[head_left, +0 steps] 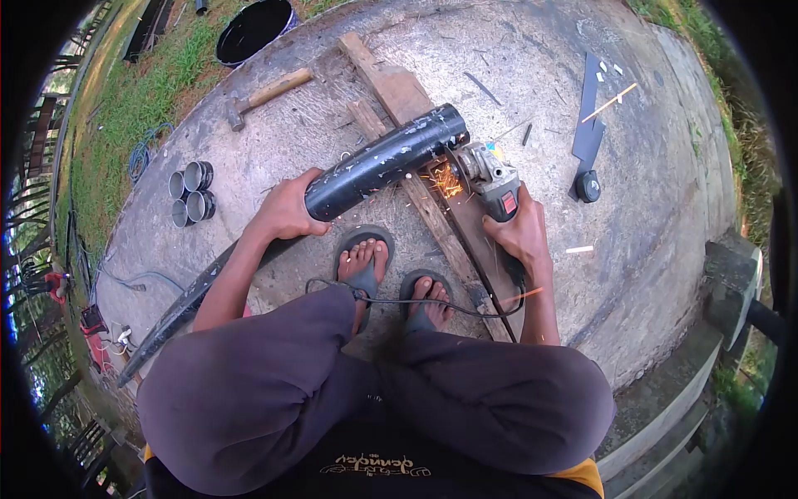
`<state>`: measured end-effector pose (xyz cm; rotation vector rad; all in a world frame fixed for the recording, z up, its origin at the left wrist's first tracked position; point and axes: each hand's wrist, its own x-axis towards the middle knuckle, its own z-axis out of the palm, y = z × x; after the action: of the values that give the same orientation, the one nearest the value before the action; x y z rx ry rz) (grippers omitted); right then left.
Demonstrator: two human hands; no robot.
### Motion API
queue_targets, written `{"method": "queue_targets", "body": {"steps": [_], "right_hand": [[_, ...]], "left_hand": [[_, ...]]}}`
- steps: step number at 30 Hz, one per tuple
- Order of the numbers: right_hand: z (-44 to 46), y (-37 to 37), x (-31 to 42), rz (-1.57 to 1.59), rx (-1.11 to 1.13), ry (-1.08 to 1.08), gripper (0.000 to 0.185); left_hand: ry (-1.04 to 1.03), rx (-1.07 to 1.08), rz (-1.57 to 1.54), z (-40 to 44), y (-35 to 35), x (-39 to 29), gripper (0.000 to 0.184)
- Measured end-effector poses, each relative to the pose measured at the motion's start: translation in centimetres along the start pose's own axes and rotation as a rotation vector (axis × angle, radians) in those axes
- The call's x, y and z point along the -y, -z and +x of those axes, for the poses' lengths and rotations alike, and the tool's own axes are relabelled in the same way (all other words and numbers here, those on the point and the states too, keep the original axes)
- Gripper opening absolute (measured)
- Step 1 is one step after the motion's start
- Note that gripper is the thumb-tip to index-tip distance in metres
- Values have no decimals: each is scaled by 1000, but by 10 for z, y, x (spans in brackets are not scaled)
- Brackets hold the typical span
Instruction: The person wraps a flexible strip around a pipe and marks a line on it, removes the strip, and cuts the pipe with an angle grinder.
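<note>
A long black pipe with scuffed paint rests across wooden planks, its far end at the upper middle. My left hand is wrapped round the pipe, left of centre. With my right hand I grip a grey angle grinder by its body. The grinder's disc is at the pipe near its far end, and orange sparks spray below it. A black cord runs from the grinder across my feet.
A hammer and several short pipe pieces lie at the left. A dark bucket stands at the upper left. A flat black strip, a thin stick and a tape roll are at the right.
</note>
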<state>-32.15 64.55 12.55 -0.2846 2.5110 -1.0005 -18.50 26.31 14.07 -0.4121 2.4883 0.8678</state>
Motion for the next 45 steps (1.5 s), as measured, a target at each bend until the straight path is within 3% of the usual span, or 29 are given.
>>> {"method": "queue_targets", "body": {"steps": [4, 7, 8, 9, 11, 14, 35, 38, 41, 45], "right_hand": [[-2, 7, 11, -8, 28, -26, 64], [4, -2, 0, -190, -33, 45, 64], [3, 5, 0, -47, 50, -32, 64], [2, 3, -2, -19, 22, 28, 66], [4, -1, -9, -68, 18, -2, 66], [4, 1, -6, -66, 30, 5, 65], [3, 4, -1, -59, 20, 34, 64], [3, 2, 0, 8, 21, 12, 67], [5, 0, -5, -62, 24, 0, 69], [3, 1, -4, -58, 21, -7, 71]], "left_hand": [[-23, -50, 41, 0, -8, 5, 92], [-41, -47, 25, 1, -8, 8, 94], [-2, -22, 15, 1, -7, 6, 94], [2, -23, 15, 0, -8, 5, 94], [29, -61, 70, -2, -9, 0, 87], [17, -54, 48, -3, -7, -2, 93], [27, -176, 124, -12, -15, -12, 86], [14, -135, 115, -12, -9, -14, 88], [-120, -1, -152, 0, -2, 10, 89], [8, 49, 2, 5, -2, 5, 89]]}}
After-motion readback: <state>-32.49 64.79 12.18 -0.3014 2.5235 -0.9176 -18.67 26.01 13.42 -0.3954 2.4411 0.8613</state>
